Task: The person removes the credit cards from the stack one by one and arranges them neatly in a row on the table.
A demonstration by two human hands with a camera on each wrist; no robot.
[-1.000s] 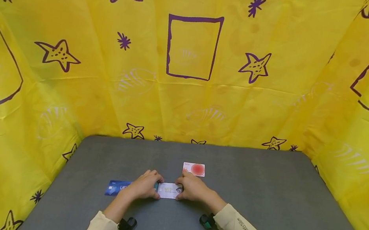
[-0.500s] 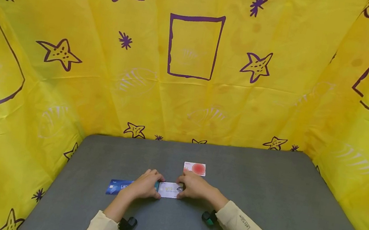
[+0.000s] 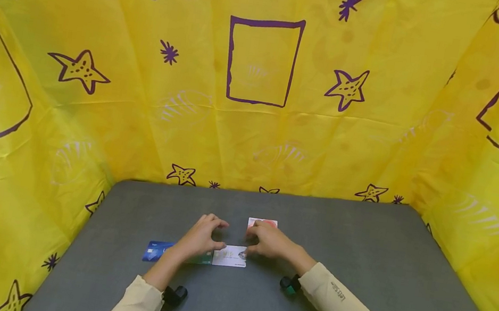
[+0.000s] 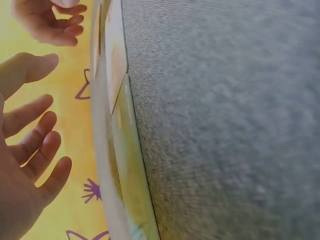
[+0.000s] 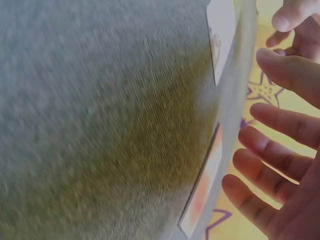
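Note:
A white card [image 3: 230, 256] lies flat on the grey table, its left edge against a green card [image 3: 201, 258]. Left of that lies a blue card [image 3: 156, 251], partly hidden behind my left wrist. My left hand [image 3: 199, 237] hovers over the green and white cards, fingers spread and holding nothing. My right hand [image 3: 271, 242] is raised beside the white card's right end, also with nothing in its fingers. Behind it a white card with a red circle [image 3: 263, 222] is partly covered by this hand. Both wrist views show the hands lifted off the cards, fingers loosely bent.
The grey tabletop [image 3: 357, 279] spreads around the cards. A yellow cloth [image 3: 252, 140] with purple stars and squares hangs along the back and both sides. Dark wrist cameras [image 3: 175, 295] sit below each hand.
Both hands have let go of the white card and risen from it. The right hand has shifted slightly right and now covers more of the red-circle card. The white card stays on the table.

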